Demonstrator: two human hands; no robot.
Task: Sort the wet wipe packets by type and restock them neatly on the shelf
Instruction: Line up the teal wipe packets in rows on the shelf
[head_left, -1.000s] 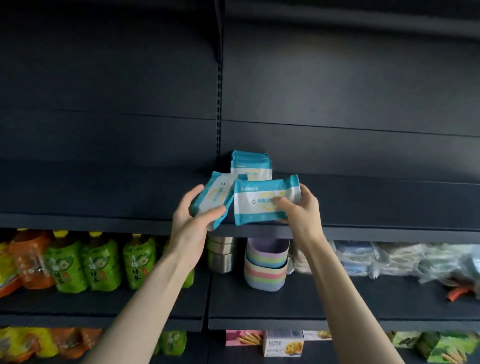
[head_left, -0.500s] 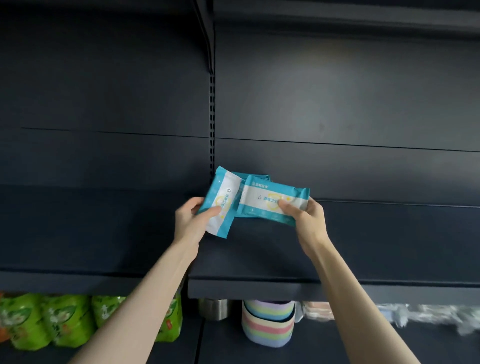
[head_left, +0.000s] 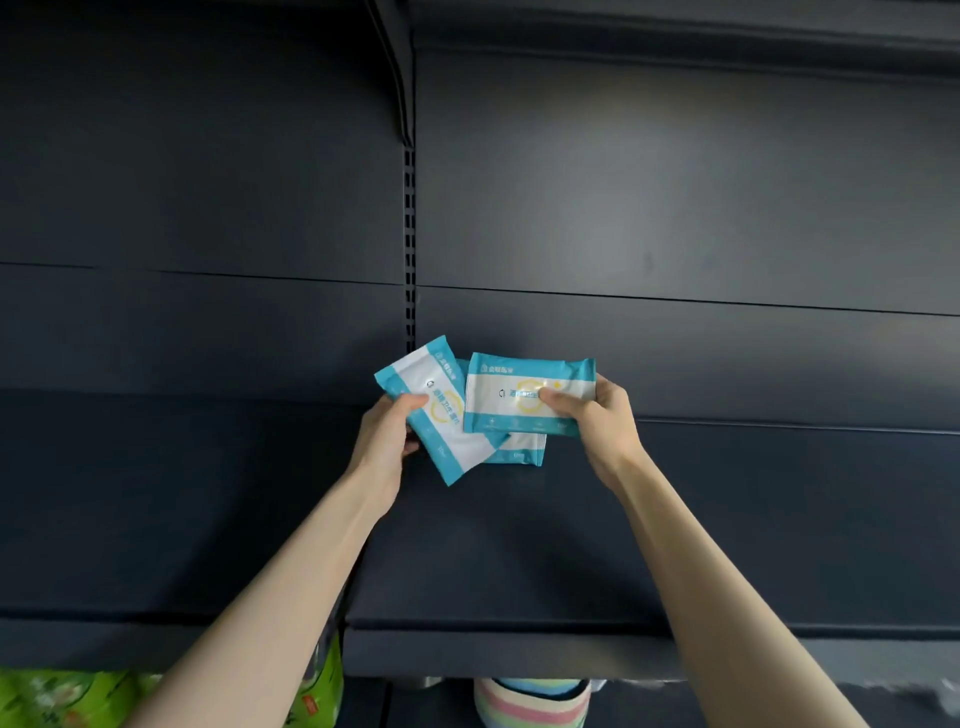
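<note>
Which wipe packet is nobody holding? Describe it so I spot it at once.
Find the dark shelf just right of the slotted upright. Above it the left hand holds a tilted packet and the right hand a level packet, all teal and white. The loose packet sits behind both, only its lower part showing.

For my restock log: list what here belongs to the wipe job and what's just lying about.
Job: tilted packet in the left hand; level packet in the right hand; third packet behind them; dark shelf.
Lying about: green drink pouches and striped bowls, on the level below.
</note>
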